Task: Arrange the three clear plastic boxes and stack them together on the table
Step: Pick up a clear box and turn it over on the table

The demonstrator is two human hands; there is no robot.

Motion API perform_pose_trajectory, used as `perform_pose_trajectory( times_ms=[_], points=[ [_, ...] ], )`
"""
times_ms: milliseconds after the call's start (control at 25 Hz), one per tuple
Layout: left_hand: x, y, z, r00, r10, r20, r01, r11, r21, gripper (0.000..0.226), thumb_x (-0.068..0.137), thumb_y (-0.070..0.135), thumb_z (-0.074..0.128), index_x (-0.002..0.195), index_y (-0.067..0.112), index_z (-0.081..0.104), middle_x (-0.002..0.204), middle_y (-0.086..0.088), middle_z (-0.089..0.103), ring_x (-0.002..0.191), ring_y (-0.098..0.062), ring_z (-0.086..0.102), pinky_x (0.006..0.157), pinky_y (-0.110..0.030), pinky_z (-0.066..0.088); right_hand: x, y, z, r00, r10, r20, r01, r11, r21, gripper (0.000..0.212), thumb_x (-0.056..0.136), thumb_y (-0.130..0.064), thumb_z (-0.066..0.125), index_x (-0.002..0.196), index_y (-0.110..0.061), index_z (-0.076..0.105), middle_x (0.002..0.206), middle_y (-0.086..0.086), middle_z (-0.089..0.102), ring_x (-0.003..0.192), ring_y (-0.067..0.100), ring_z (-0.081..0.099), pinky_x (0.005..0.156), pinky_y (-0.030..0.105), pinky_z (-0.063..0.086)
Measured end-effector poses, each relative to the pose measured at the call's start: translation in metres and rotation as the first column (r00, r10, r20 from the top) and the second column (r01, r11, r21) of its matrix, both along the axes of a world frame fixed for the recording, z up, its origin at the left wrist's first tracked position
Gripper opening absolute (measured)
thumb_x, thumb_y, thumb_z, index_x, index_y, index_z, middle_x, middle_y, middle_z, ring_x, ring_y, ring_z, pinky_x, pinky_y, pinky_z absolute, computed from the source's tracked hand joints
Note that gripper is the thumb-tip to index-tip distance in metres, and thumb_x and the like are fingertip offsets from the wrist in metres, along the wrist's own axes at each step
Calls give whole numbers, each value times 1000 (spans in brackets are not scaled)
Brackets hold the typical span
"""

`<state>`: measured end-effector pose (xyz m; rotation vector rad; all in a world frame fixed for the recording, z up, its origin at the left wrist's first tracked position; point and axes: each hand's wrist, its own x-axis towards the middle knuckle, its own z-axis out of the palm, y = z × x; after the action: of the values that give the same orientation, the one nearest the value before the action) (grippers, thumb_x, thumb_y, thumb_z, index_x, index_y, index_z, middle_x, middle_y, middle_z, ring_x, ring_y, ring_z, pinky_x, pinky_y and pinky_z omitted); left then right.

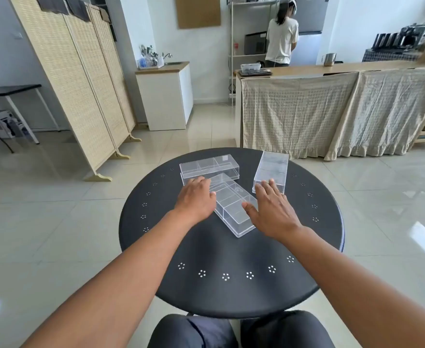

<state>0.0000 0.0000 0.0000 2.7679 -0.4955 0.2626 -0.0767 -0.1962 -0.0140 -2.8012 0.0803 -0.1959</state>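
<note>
Three clear plastic boxes lie apart on the round black table (231,292). The far box (209,165) lies crosswise at the back left. The middle box (231,204) lies diagonally in the centre. The right box (271,169) points away from me at the back right. My left hand (196,199) hovers over the left end of the middle box, fingers loosely spread, holding nothing. My right hand (273,212) is spread flat, its thumb at the middle box's right side and its fingertips at the near end of the right box.
My knees (231,330) sit under the table's near edge. Tiled floor surrounds the table. A folding wicker screen (81,84) stands at the left, a cloth-draped counter (332,109) behind, and a person (281,36) stands far back.
</note>
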Motion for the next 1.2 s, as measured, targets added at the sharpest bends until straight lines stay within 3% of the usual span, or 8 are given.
perform_pose_trajectory(
  times_ms=[240,440,520,600,720,800,1040,1200],
  points=[
    [68,-17,-15,951,62,-304,-50,998,47,50,99,42,44,131,3,52,141,-16,54,132,-38,48,107,-46,41,37,-8,-33,995,-43,-92,50,996,77,55,107,-50,43,132,-3,58,159,12,48,163,32,13,123,50,31],
    [69,-4,-33,945,83,-315,-97,995,-28,66,97,57,45,141,8,48,142,-15,55,129,-36,54,106,-47,44,36,-21,-34,992,-89,-87,101,985,137,56,103,-59,45,113,-8,64,131,16,63,140,40,43,107,47,43],
    [54,8,-40,950,115,-290,-132,991,-37,62,95,61,47,127,9,57,124,-10,65,115,-34,61,96,-44,49,33,-29,-31,981,-167,-98,180,974,135,62,100,-65,45,109,-7,64,129,17,64,131,41,47,102,49,45],
    [39,18,-44,944,151,-294,-177,982,-61,57,92,64,48,98,9,62,97,-5,69,94,-31,65,82,-41,52,34,-36,-32,959,-257,-118,272,952,143,71,97,-72,45,103,-4,63,125,20,66,123,43,54,94,48,47],
    [19,24,-44,916,155,-369,-235,955,-182,55,92,58,53,82,6,67,75,0,67,79,-27,66,71,-35,50,36,-41,-35,931,-304,-202,344,915,209,75,92,-79,44,71,-8,50,96,19,68,94,39,61,75,41,45],
    [10,23,-45,872,138,-470,-298,911,-286,45,93,50,58,72,11,64,69,1,62,71,-25,61,71,-35,48,36,-41,-34,921,-284,-267,357,888,288,71,95,-75,46,63,-11,44,77,11,60,83,36,58,73,39,45],
    [-3,22,-38,736,30,-676,-520,664,-537,20,87,27,72,91,11,62,87,-8,56,75,-27,51,72,-35,47,36,-44,-39,914,-271,-303,403,704,584,59,94,-59,62,67,-9,47,67,2,52,70,26,51,68,36,40],
    [-11,22,-37,756,33,-654,-525,626,-576,11,88,23,70,89,12,69,97,-4,65,79,-26,59,78,-36,53,35,-48,-47,922,-258,-287,385,549,742,59,79,-60,73,94,-3,74,78,1,63,76,23,57,76,35,47]
  ],
)
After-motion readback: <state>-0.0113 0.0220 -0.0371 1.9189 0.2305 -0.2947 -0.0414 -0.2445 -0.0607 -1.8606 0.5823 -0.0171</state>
